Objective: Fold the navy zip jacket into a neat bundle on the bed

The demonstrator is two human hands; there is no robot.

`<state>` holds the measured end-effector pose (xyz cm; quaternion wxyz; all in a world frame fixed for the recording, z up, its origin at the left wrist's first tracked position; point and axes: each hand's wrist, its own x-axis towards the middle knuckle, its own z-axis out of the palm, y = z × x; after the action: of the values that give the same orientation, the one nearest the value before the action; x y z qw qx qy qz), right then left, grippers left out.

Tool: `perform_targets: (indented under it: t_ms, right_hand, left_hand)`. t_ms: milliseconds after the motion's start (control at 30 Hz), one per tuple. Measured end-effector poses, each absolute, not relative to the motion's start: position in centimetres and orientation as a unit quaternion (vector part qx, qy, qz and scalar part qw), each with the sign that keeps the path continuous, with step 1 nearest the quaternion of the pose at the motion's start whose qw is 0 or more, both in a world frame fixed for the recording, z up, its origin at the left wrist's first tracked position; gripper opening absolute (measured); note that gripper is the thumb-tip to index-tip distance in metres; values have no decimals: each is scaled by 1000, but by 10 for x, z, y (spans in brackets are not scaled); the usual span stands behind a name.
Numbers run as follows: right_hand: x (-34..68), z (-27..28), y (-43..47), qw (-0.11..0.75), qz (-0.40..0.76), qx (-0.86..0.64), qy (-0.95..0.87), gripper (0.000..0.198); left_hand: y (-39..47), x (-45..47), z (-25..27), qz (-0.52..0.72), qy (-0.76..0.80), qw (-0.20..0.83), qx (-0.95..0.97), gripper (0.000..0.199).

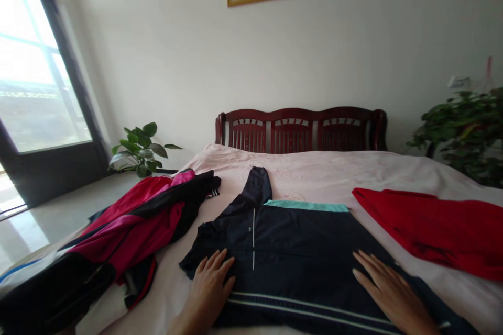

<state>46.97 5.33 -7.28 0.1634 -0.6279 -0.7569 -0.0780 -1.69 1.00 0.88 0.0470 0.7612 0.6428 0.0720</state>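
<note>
Pressing flat, your left hand (210, 282) and right hand (387, 288) lie open, fingers spread, on the navy track jacket (298, 251) at the pink-sheeted bed's (322, 167) near edge; holding nothing; sweep outward evenly; keep the upturned sleeve (255, 186) straight.

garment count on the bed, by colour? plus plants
Navy jackets: 1, the navy jacket under left hand and right hand
Red garments: 1, red garment
Red-pink-black clothes pile: 1 heap, pieces can't be separated
Potted plants: 2, and
Total: 5
</note>
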Motion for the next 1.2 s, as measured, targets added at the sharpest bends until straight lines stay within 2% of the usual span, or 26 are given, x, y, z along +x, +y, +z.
perform_targets:
  t_ms: [333, 867, 1200]
  right_hand:
    - [489, -99, 64, 178, -202, -552, -789, 41]
    - [482, -86, 59, 144, -181, -567, -790, 45]
    - [477, -72, 55, 172, -152, -573, -787, 40]
  left_hand:
    - [12, -17, 2, 90, 649, 56, 753, 49]
    - [12, -16, 4, 71, 649, 63, 755, 52]
    - [12, -15, 2, 74, 649, 61, 754, 52]
